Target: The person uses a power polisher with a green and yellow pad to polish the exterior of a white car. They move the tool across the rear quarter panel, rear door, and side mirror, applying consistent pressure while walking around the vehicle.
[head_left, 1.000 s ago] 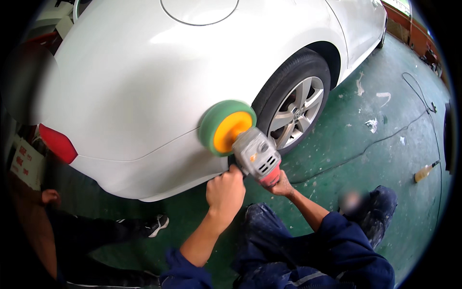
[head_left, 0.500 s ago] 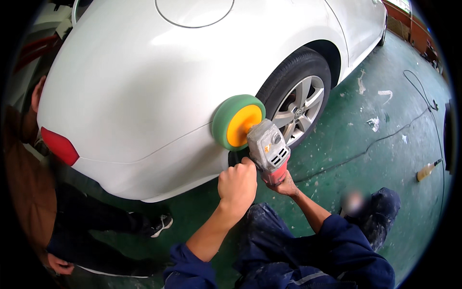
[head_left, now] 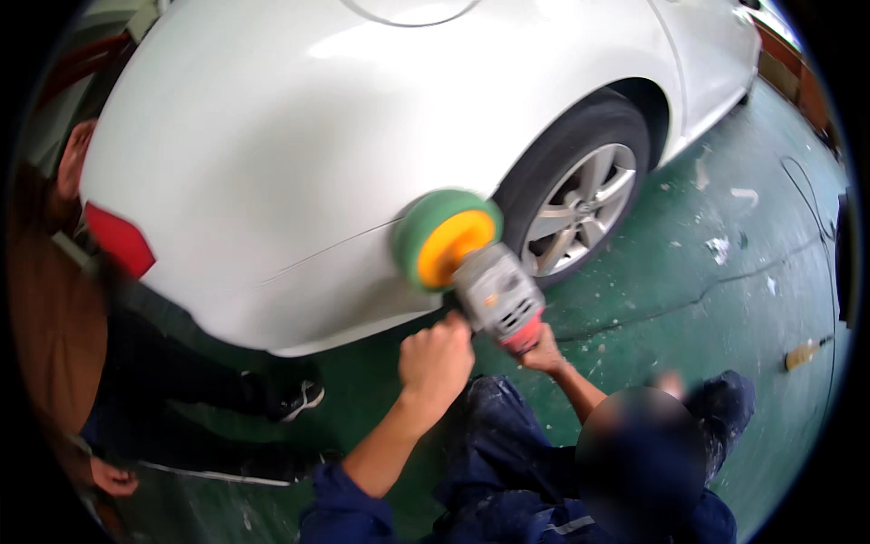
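My left hand (head_left: pixel 437 361) is closed around the side handle of an electric polisher (head_left: pixel 497 295). Behind the machine's head, my right hand (head_left: pixel 544 352) wraps the red rear grip. A round green foam pad (head_left: pixel 419 227) with a yellow backing plate sits on the polisher's front. That pad is against or very close to the white car's rear side panel (head_left: pixel 299 172), just left of the wheel arch; the exact contact cannot be told. A thin seam in the bodywork runs up to the pad.
Right of the pad is the rear wheel (head_left: pixel 580 208). A dark cord (head_left: pixel 671 311) trails over the green floor, near a small yellowish bottle (head_left: pixel 802 354). At the left, another person in brown (head_left: pixel 54 317) stands by the red tail light (head_left: pixel 120 240), one hand near the car.
The polisher and pad have shifted left, away from the wheel, along the panel, with both my hands moving along. The whole view has also shifted slightly, and the pad is more blurred.
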`<state>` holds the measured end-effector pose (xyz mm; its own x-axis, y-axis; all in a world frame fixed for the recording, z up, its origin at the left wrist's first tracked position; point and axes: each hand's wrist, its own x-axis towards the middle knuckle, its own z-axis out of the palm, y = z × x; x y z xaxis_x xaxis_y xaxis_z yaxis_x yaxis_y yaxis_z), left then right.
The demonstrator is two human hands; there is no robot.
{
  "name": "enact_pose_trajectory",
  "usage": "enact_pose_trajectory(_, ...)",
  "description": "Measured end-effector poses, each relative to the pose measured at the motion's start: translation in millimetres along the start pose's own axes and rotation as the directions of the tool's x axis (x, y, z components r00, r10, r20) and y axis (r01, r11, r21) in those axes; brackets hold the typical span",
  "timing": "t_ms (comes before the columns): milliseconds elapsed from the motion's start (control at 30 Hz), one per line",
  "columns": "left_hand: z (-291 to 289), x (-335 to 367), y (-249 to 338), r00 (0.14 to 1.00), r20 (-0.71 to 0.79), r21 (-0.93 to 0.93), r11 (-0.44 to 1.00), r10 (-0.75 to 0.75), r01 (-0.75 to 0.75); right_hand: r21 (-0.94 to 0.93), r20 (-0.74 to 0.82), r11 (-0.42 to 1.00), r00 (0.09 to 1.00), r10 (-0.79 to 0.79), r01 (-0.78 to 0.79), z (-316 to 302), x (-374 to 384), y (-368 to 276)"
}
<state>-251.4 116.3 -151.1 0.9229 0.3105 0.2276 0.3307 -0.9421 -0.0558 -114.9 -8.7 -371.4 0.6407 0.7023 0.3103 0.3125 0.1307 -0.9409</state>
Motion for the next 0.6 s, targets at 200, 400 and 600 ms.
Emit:
enact_pose_trajectory(200, 4.1, 17.0, -5.9, 0.980, -0.181, -0.086, 0.991, 0.081, -0.098, -0.109, -0.118, 0.993, 0.991, -0.062, 0.049, -14.0, 9.9, -34.7)
enact_pose_trajectory(400, 18.4, -44.5, -86.2, 0.954, -0.253, -0.209, 0.972, -0.159, 0.106, -0.216, -0.058, 0.975, 0.995, -0.075, 0.061, 40.6, 6.3, -29.8)
enact_pose_trajectory(600, 25.6, -99.6, -172.4, 0.819, -0.452, -0.250, 0.931, -0.354, 0.265, -0.303, 0.025, 0.952, 0.999, -0.042, 0.048, 125.1, 26.4, -86.0)
